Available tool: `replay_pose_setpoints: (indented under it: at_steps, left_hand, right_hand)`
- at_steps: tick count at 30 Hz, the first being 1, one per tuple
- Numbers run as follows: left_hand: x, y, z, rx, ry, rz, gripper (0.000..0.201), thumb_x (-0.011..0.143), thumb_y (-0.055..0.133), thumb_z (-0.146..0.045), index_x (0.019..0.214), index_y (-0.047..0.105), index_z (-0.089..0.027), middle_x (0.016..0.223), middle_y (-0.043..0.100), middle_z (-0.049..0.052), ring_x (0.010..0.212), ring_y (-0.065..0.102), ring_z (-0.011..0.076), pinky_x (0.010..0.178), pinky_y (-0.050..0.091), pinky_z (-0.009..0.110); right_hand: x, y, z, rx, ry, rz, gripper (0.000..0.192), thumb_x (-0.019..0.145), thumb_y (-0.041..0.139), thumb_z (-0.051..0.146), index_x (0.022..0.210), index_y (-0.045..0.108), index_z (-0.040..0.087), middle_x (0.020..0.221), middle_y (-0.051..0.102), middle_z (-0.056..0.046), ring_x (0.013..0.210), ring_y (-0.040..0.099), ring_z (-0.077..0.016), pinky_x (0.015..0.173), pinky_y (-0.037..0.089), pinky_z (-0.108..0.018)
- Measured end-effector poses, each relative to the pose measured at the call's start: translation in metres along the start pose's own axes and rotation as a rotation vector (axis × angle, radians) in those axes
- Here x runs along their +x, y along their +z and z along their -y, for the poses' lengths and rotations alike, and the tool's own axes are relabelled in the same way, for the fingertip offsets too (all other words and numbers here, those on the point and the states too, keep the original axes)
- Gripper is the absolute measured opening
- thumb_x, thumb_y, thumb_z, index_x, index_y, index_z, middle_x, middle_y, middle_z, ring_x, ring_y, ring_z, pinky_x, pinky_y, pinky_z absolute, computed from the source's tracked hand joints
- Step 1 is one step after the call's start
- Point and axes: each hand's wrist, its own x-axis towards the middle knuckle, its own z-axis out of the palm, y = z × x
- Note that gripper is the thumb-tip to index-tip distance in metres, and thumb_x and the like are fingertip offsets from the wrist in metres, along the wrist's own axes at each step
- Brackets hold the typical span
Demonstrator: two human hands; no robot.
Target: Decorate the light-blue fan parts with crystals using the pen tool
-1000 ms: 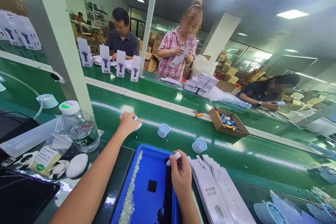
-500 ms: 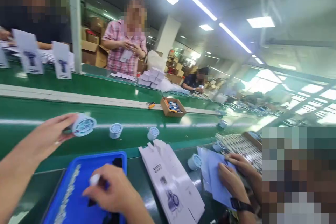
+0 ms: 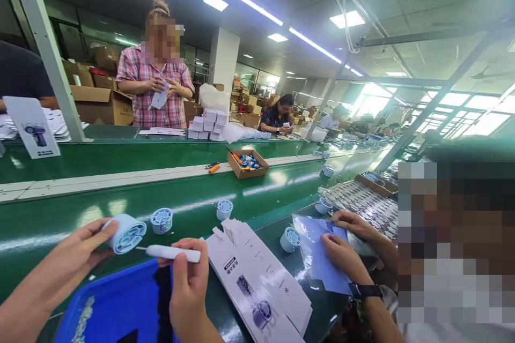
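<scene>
Looking down across the green conveyor belt (image 3: 120,198), I see the stack of flat white cartons (image 3: 257,278) lying just right of the blue tray (image 3: 120,305) at the near edge. My left hand (image 3: 76,257) is clamped around a pale blue round fan housing (image 3: 126,233), held above the belt. My right hand (image 3: 187,278) grips a white pen-like tool (image 3: 171,252), its thin tip just beside the housing.

bare forearms, seemingly no sleeves, no rings.
</scene>
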Motion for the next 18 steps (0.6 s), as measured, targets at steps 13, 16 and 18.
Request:
replay_pose_setpoints:
  at_steps: [13, 16, 18]
  left_hand:
    - [0.001, -0.007, 0.017, -0.041, 0.009, 0.351, 0.044, 0.060, 0.080, -0.046, 0.093, 0.070, -0.020, 0.091, 0.067, 0.005, 0.077, 0.057, 0.0150, 0.063, 0.053, 0.020]
    - [0.000, -0.006, 0.018, -0.045, 0.012, 0.340, 0.043, 0.061, 0.079, -0.046, 0.093, 0.070, -0.019, 0.091, 0.067, 0.005, 0.078, 0.057, 0.0153, 0.064, 0.053, 0.020]
    - [0.000, -0.006, 0.018, -0.052, 0.010, 0.338, 0.042, 0.062, 0.079, -0.045, 0.093, 0.069, -0.019, 0.090, 0.066, 0.005, 0.078, 0.057, 0.0151, 0.065, 0.053, 0.021]
  right_hand:
    - [-0.007, -0.005, -0.001, -0.059, -0.126, 0.026, 0.011, 0.096, 0.046, 0.030, 0.105, 0.052, 0.027, 0.103, 0.049, -0.001, 0.089, 0.063, -0.0146, 0.083, 0.053, -0.036]
    - [-0.008, -0.006, -0.001, -0.071, -0.136, 0.026, 0.011, 0.096, 0.046, 0.028, 0.105, 0.052, 0.027, 0.103, 0.048, -0.002, 0.089, 0.063, -0.0151, 0.082, 0.054, -0.036]
    - [-0.009, -0.006, -0.001, -0.075, -0.134, 0.026, 0.011, 0.096, 0.046, 0.028, 0.106, 0.052, 0.027, 0.103, 0.048, -0.002, 0.089, 0.064, -0.0151, 0.082, 0.053, -0.036]
